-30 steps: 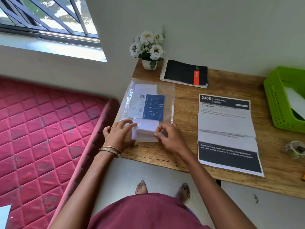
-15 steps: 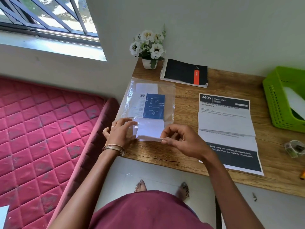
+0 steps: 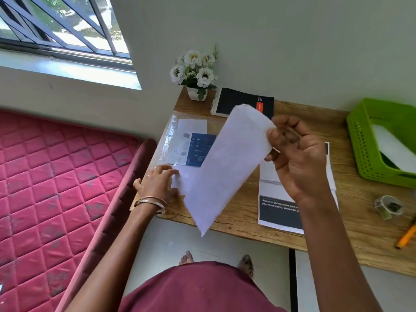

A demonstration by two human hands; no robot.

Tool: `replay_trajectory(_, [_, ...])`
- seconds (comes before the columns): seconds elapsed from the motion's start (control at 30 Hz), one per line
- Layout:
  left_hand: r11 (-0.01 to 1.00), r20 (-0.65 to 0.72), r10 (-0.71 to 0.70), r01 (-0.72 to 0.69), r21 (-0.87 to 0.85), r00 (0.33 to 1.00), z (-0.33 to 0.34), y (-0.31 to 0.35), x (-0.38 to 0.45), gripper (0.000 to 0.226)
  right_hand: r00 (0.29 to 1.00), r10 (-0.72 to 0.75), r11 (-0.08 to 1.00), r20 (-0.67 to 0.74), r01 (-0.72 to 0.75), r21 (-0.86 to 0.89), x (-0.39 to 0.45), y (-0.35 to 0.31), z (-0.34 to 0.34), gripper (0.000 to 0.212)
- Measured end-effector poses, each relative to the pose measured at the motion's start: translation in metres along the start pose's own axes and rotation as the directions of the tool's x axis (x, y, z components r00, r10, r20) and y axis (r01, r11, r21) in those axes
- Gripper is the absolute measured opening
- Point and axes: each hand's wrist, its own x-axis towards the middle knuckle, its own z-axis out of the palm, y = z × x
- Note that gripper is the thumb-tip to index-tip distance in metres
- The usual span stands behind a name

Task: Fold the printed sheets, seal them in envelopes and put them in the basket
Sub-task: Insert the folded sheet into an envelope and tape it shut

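One white envelope point(image 3: 227, 167) is pinched at its far right edge by the thumb and fingers of the right hand point(image 3: 297, 158) and is held tilted in the air above the wooden table point(image 3: 364, 235), its near corner pointing down past the table's near edge. The left hand point(image 3: 157, 183) is laid flat, fingers spread rather than closed, on the near end of one clear plastic packet point(image 3: 171, 140) at the table's left side; two bangles point(image 3: 150, 204) are worn on that wrist. Inside the packet a blue and white printed insert is seen, with white envelopes at its near end, their number not countable. One printed sheet point(image 3: 279, 212), folded across with dark bands, is lying on the table to the right of the packet, partly hidden by the right hand. One green basket point(image 3: 364, 149) is set at the far right, with something white inside it. Near it, at the right edge, one roll of clear tape point(image 3: 388, 207) and one orange pen point(image 3: 406, 236) are found. At the far side, one black spiral notebook point(image 3: 236, 102) and one pot of white flowers point(image 3: 195, 75) are placed against the wall.
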Motion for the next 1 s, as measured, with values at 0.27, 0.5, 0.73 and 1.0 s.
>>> replay_trajectory(0.27, [0.729,-0.366,0.070,-0.298,-0.616,0.928,-0.041,0.091,-0.020,0.034,0.989,-0.004,0.997,-0.148,-0.007,-0.076,-0.009,0.001,-0.031,0.015])
replay_trajectory(0.5, [0.783,-0.234,0.553,-0.595,-0.180,0.800,-0.041,0.171,-0.039,0.050,0.988,0.031,0.994,-0.154,-0.047,-0.099,-0.019,-0.003,-0.058,0.027])
replay_trajectory(0.73, [0.819,-0.419,0.501,-0.572,-0.055,0.757,-0.030,0.207,-0.035,0.014,0.966,-0.119,0.794,-0.228,-0.046,-0.606,-0.022,-0.007,-0.102,0.022])
replay_trajectory(1.0, [0.832,-0.127,0.533,-0.546,-0.102,0.836,-0.031,0.227,-0.018,0.018,0.969,0.100,0.857,-0.227,-0.199,-0.475,-0.021,-0.008,-0.144,0.004])
